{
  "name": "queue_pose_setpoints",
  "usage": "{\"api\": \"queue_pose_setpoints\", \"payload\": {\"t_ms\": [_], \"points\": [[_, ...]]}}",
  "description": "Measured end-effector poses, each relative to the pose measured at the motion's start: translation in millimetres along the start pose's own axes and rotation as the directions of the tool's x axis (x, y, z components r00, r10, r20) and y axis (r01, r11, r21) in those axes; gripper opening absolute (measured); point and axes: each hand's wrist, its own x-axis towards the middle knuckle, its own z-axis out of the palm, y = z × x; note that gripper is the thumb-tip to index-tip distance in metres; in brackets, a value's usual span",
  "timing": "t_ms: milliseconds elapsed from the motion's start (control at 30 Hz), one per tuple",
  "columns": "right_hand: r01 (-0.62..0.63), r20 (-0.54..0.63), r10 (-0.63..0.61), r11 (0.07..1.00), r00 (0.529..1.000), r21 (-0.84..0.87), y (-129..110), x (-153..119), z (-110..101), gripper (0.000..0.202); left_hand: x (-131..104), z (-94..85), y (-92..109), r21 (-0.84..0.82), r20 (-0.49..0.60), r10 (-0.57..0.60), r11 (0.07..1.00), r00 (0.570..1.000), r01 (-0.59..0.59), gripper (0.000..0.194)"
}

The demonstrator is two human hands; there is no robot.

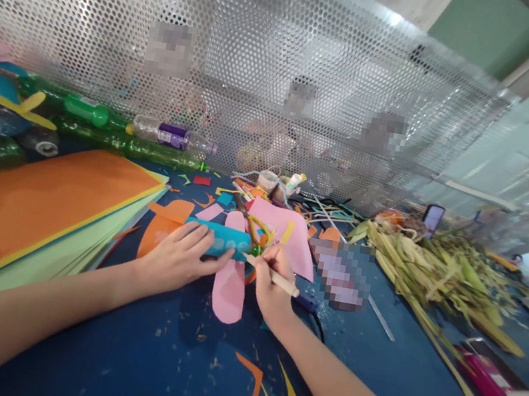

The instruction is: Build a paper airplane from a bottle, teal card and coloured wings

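Observation:
A small plane model has a blue paper-wrapped bottle [227, 232] as its body, a pink wing [228, 297] across it and orange paper pieces [157, 231] at the left end. A bit of green shows at the bottle's right end. My left hand [184, 252] lies over the body, fingers and thumb holding it down. Pinched in my right hand [274, 287] is a pale marker [286, 285], its tip at the blue paper near the right end. Pale round marks run along the blue side. Yellow strips [261, 231] curve just behind the right end.
Orange and other coloured sheets [68, 185] are stacked at left. Plastic bottles [173, 135] line the perforated silver screen [250, 40], with people behind it. Pink paper [289, 229], a blue glue gun [305, 301] and dry husks [414, 270] lie rightward. Orange scraps [249, 391] lie in front.

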Motion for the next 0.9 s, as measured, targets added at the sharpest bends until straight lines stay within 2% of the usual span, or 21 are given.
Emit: {"api": "queue_pose_setpoints", "payload": {"t_ms": [433,767,900], "points": [[-0.013,0.024,0.013,1.0,1.0,-0.016,-6.6,0.7,0.2,0.023,1.0,-1.0,-0.5,-0.072,-0.024,-0.012,0.997,1.0,0.01,0.039],[0.008,-0.058,-0.009,1.0,0.998,-0.013,-0.4,-0.2,-0.5,0.019,0.2,-0.8,-0.5,-0.059,-0.015,-0.014,0.998,1.0,0.013,0.039],[0.042,-0.09,-0.039,0.998,0.995,0.036,-0.7,-0.7,0.2,0.012,-0.4,-2.3,-1.2,-0.053,-0.043,-0.012,0.999,0.999,0.01,0.051]]}}
